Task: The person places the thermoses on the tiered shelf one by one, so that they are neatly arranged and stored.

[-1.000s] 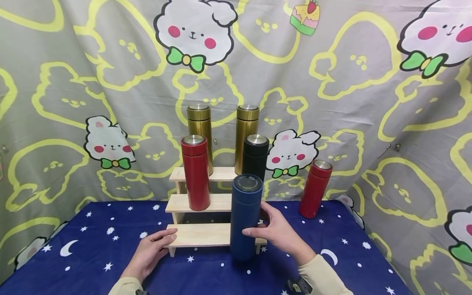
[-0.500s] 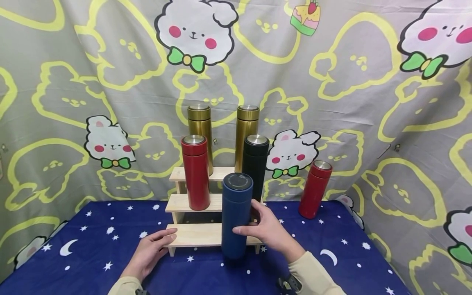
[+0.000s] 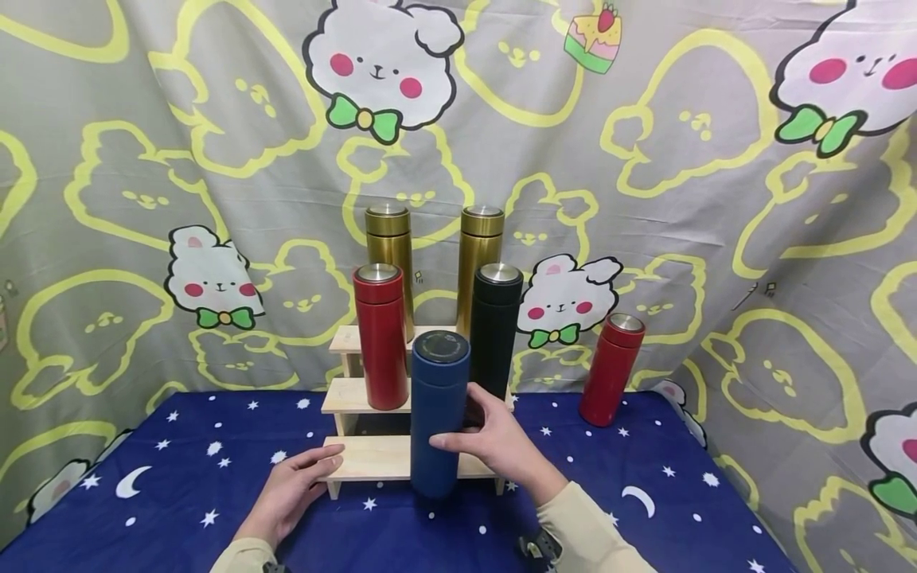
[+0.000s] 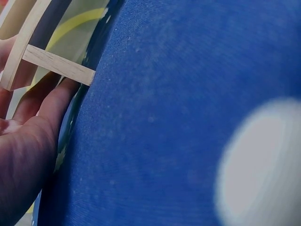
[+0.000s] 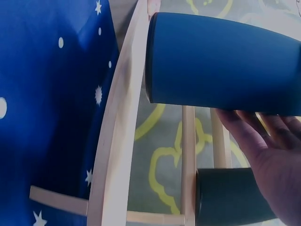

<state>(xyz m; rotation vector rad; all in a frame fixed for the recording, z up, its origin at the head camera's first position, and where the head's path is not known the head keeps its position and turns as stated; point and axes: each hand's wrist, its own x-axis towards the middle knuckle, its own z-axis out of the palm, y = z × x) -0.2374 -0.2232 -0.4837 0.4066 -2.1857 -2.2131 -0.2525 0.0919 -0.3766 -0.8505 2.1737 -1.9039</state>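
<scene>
My right hand [image 3: 494,442] holds a blue thermos bottle [image 3: 438,422] upright, thumb on the near side and fingers behind it. In the right wrist view the blue bottle's base [image 5: 151,59] is close over the bottom step; whether they touch is unclear. My left hand [image 3: 294,485] grips the left end of the three-step wooden stand [image 3: 372,458] at its lowest step. In the left wrist view its fingers [image 4: 59,101] reach behind the stand's leg [image 4: 59,65]. A red thermos [image 3: 381,342] and a black thermos [image 3: 496,334] stand on the middle step.
Two gold thermoses, one left [image 3: 389,239] and one right [image 3: 481,247], stand on the top step. Another red thermos [image 3: 611,370] stands on the blue star-patterned tablecloth [image 3: 179,454] at the right. A cartoon-print curtain [image 3: 286,183] hangs behind.
My right hand has carried the blue thermos leftward along the front of the stand, uncovering more of the black thermos. My left hand stays at the stand's left end.
</scene>
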